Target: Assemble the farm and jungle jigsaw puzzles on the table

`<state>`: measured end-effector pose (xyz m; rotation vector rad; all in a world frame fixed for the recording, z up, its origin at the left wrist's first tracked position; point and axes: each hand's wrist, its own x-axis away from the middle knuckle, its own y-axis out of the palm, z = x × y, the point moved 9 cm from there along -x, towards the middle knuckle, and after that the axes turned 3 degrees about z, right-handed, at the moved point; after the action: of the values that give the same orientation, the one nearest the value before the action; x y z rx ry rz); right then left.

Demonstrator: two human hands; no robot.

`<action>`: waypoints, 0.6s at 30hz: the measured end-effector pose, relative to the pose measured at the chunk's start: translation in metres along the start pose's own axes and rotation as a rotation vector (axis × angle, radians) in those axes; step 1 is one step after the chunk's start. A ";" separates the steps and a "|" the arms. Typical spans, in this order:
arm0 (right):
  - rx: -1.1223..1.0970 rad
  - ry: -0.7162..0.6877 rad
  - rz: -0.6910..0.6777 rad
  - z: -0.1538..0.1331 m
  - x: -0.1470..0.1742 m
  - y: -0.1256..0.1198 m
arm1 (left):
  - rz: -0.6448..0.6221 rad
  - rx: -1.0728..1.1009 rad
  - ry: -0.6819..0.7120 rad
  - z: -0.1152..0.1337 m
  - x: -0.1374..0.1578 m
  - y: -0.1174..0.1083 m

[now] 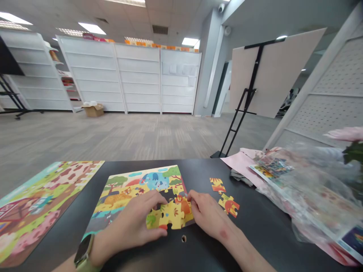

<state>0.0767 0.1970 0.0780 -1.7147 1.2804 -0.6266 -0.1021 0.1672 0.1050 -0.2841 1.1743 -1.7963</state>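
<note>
A jigsaw puzzle (116,194) with animals lies partly assembled on the black table, a dark gap showing near its middle right. My left hand (141,217) reaches over its lower part, thumb and index finger bent around a yellow puzzle piece (173,216). Beside that piece is a lion section (184,205). At the puzzle's right edge, my right hand (208,211) is closed, its curled fingers against the border; the fingertips are partly hidden. Two loose pieces, a smaller orange-yellow piece (217,185) and a red-and-green piece (229,206), lie right of my right hand.
Another colourful farm puzzle (56,196) lies at the left. Clear plastic packaging (309,185) and pink paper (244,166) cover the table's right side. A small hole (184,238) shows near the front. Beyond stand an easel (249,94), white shelves (138,77) and a cardboard box (93,110).
</note>
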 end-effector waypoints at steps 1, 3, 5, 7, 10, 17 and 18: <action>-0.006 0.001 0.004 0.000 0.000 -0.001 | 0.009 -0.002 0.004 0.000 0.001 0.000; -0.030 0.000 0.015 -0.002 0.000 -0.003 | 0.017 0.001 0.023 0.001 0.002 0.002; -0.119 -0.008 0.009 -0.006 0.001 -0.004 | 0.039 0.004 0.030 0.001 0.003 0.003; -0.341 -0.001 -0.035 -0.010 0.001 0.000 | 0.081 0.002 0.012 -0.002 0.004 0.003; -0.737 0.037 -0.164 -0.019 0.004 0.015 | 0.138 0.002 -0.052 -0.011 0.005 0.007; -0.907 0.051 -0.152 -0.021 0.001 0.028 | 0.175 0.047 -0.043 -0.016 0.008 0.022; -0.881 0.038 -0.107 -0.019 -0.001 0.025 | 0.173 0.067 -0.003 -0.011 0.008 0.021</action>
<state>0.0490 0.1894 0.0654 -2.4909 1.6313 -0.1304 -0.1010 0.1657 0.0799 -0.1414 1.0996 -1.6790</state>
